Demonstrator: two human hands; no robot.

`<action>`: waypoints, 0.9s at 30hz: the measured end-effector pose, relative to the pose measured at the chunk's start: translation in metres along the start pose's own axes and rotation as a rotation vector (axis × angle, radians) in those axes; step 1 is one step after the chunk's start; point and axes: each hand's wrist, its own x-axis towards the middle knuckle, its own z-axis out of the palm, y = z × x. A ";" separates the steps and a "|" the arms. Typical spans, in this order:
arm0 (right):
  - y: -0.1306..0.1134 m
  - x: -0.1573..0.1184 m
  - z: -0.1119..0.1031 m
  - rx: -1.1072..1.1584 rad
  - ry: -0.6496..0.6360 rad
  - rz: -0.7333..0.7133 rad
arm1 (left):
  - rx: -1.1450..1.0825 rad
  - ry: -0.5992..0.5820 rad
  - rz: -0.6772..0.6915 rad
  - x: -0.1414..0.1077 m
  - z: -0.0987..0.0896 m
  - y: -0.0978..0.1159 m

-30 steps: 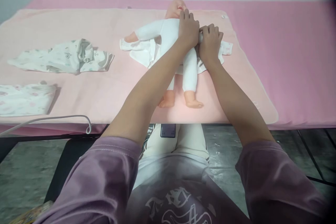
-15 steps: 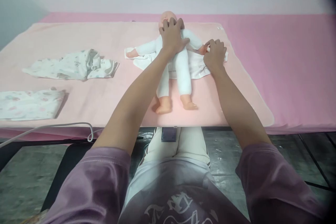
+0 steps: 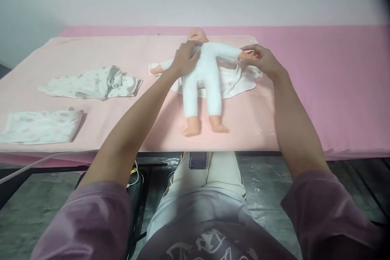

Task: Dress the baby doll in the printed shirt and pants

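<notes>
A baby doll (image 3: pixel 209 63) with a white cloth body and bare plastic hands and feet lies on its back, head at the far end. Under it a white baby shirt (image 3: pixel 240 83) is spread, its sleeves out to both sides. My left hand (image 3: pixel 185 59) grips the doll at the shoulder on the left side, thumb lying on the chest; its fingertips are partly hidden. At the doll's outstretched arm on the right, my right hand (image 3: pixel 264 60) has its fingers and thumb closed around the doll's small hand.
On the left of the pale pink mat (image 3: pixel 122 126) lie a crumpled printed baby garment (image 3: pixel 82 83) and a folded printed cloth (image 3: pixel 42 126). A white cable (image 3: pixel 33 164) runs past the front edge. Below, a phone (image 3: pixel 198 160) rests on my lap.
My left hand has moved left from the doll's upper chest to its shoulder. The doll's arm on the right is stretched further out, and my right hand has turned sideways around its hand.
</notes>
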 end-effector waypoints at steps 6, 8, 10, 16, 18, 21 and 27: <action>-0.016 0.024 0.035 -0.310 -0.018 0.005 | 0.235 -0.012 -0.333 -0.033 -0.034 -0.060; -0.024 0.034 0.056 -0.393 0.045 -0.040 | 0.249 -0.034 -0.365 -0.039 -0.042 -0.066; -0.029 0.041 0.064 -0.421 0.080 -0.053 | 0.252 -0.036 -0.346 -0.040 -0.046 -0.063; -0.013 0.025 -0.018 -0.479 0.111 0.008 | 0.211 -0.002 -0.259 -0.016 -0.026 -0.021; 0.010 0.014 -0.061 -0.585 0.143 0.088 | 0.160 -0.001 -0.199 0.002 -0.006 0.008; 0.056 0.002 -0.119 -0.782 0.221 0.272 | 0.074 -0.009 -0.087 0.033 0.041 0.064; 0.162 -0.015 -0.195 -0.808 0.361 0.640 | -0.064 -0.175 -0.017 0.088 0.162 0.169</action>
